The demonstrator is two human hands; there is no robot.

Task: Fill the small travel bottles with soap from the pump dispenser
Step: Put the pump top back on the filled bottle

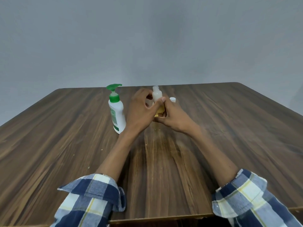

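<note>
A small translucent white plastic travel bottle (157,95) stands upright near the middle of the far half of the table, its threaded neck uncapped. Its lower part shows a yellow band (label or contents, it cannot be told), mostly hidden behind fingers. Just to its right, a low white plastic cap-like piece (172,99) peeks out, partly hidden. Well to the left stands a white plastic pump dispenser bottle with a green pump head and green-printed label (116,110), upright in the wide-angle view, its nozzle pointing right toward the travel bottle.
</note>
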